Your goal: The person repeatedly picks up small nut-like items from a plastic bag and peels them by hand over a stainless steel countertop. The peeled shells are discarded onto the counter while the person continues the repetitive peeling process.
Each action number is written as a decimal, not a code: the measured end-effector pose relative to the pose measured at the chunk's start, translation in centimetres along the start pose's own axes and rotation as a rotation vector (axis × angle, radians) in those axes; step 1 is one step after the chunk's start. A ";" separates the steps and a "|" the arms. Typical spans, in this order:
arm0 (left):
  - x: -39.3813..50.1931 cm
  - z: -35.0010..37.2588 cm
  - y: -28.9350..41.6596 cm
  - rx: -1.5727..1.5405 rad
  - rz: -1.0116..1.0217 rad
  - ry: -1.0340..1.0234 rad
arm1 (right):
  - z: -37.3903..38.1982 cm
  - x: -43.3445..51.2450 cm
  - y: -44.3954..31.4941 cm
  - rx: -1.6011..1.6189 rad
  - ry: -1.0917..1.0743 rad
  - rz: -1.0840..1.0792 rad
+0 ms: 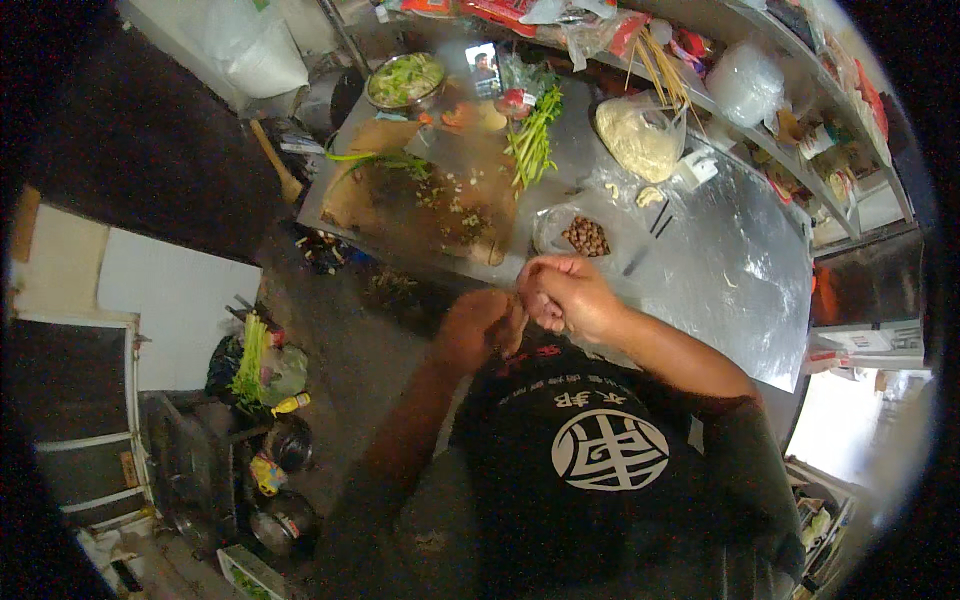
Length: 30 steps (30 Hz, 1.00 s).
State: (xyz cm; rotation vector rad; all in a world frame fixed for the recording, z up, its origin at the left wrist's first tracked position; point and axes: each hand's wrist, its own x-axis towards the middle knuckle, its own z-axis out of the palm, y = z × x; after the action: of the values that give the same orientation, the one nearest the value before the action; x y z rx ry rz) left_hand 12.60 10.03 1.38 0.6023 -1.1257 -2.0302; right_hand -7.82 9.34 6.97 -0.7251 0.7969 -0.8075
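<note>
My left hand [480, 326] and my right hand [566, 295] are raised in front of my dark apron [525, 517], close together at the table's near edge. Both have curled fingers, and the fingertips nearly meet. Whether something small is pinched between them is too blurred to tell. Just beyond the right hand lies a clear plastic bag [551, 225] with round brown pieces [587, 236] in it. Farther left is a wooden cutting board [375, 199] strewn with chopped bits, with green stalks [390, 159] across it and part of a cleaver-like blade [442, 142].
On the metal table [720, 285] are a bowl of cut greens [406, 79], a phone [482, 69], a bunch of leafy stalks [536, 142], a bag of pale food [643, 142] and two dark sticks [660, 219]. A loaded shelf [780, 135] runs behind. Pots [283, 521] stand at lower left.
</note>
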 end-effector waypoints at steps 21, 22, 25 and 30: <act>0.1 0.1 0.7 -0.033 -0.385 -0.217 | 1.2 -3.1 -4.3 -0.677 -0.378 -0.204; 0.0 0.2 0.6 -0.021 -0.403 -0.204 | 1.0 -3.1 -3.7 -0.686 -0.366 -0.211; -0.6 0.0 0.4 -0.015 -0.429 -0.169 | 0.4 -2.8 -1.6 -0.719 -0.331 -0.225; -1.5 0.3 0.8 0.049 -0.409 -0.146 | 0.9 -3.0 -0.2 -0.751 -0.257 -0.279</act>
State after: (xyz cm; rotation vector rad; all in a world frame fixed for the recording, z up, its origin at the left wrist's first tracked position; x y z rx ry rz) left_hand 13.65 11.06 2.28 0.7697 -1.2161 -2.4322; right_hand -8.48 11.98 8.51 -1.6044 0.7691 -0.6314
